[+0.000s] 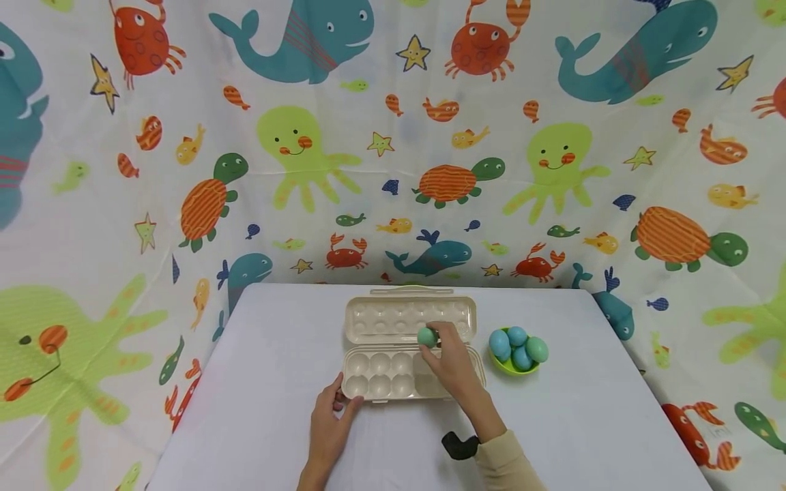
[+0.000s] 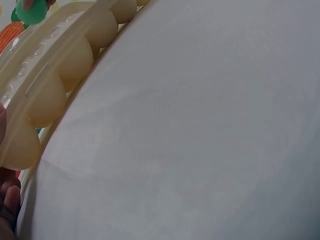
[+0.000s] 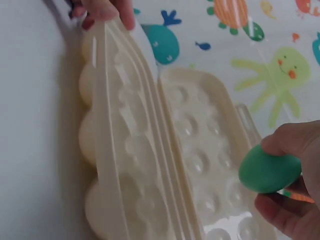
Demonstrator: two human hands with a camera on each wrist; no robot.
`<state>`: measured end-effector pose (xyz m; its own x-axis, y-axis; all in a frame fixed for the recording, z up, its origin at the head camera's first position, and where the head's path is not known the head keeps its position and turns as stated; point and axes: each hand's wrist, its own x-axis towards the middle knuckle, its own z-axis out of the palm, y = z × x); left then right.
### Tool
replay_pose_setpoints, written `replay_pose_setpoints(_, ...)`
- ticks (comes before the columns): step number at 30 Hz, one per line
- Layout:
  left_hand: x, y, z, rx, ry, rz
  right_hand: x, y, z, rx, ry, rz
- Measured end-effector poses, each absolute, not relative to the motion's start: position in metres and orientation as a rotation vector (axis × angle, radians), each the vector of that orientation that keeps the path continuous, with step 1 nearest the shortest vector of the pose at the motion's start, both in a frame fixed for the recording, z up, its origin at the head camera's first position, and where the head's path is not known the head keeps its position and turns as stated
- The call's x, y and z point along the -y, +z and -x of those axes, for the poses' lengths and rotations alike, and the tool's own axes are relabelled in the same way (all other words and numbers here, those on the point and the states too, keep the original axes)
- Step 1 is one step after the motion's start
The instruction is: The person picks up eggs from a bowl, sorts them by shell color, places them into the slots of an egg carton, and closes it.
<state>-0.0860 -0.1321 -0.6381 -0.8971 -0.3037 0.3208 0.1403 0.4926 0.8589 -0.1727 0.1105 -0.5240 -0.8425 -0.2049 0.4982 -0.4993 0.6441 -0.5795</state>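
An open cream egg carton point(image 1: 381, 376) lies on the white table, its lid point(image 1: 410, 318) folded back. My right hand point(image 1: 447, 354) pinches a green egg point(image 1: 426, 337) above the carton's hinge; in the right wrist view the green egg point(image 3: 269, 170) sits between my fingertips point(image 3: 287, 142) over the lid point(image 3: 200, 150). My left hand point(image 1: 330, 416) holds the carton's front left corner; its thumb and fingers point(image 3: 102, 10) clasp the rim. The left wrist view shows the carton's underside cups point(image 2: 60, 70) from the side.
A lime green bowl point(image 1: 512, 369) with several blue and teal eggs point(image 1: 517, 346) stands right of the carton. A dark strap point(image 1: 459, 445) is on my right wrist. A sea-creature cloth point(image 1: 393, 150) hangs behind and beside the table point(image 1: 276, 341).
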Motion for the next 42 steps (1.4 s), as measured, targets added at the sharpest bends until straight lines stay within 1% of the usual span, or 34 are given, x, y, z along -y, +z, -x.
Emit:
replay_pose_setpoints(9, 0.132, -0.639, 0.087, 2.304, -1.364, -0.131, -0.049, -0.543, 0.176, 2.517, 1.171, -0.739)
replay_pose_setpoints(18, 0.132, -0.641, 0.09, 2.258, -1.378, -0.131, -0.009, -0.566, 0.179, 2.681, 1.01, -0.795)
replay_pose_setpoints(25, 0.132, -0.642, 0.087, 2.272, -1.363, -0.158, 0.003, -0.579, 0.174, 2.726, 0.948, -0.813)
replay_pose_setpoints(31, 0.13, -0.643, 0.084, 2.296, -1.362, -0.181, 0.003, -0.588, 0.17, 2.67, 0.854, -0.81)
replay_pose_setpoints(42, 0.131, -0.643, 0.087, 2.285, -1.363, -0.181, 0.004, -0.585, 0.17, 2.684, 0.772, -0.813)
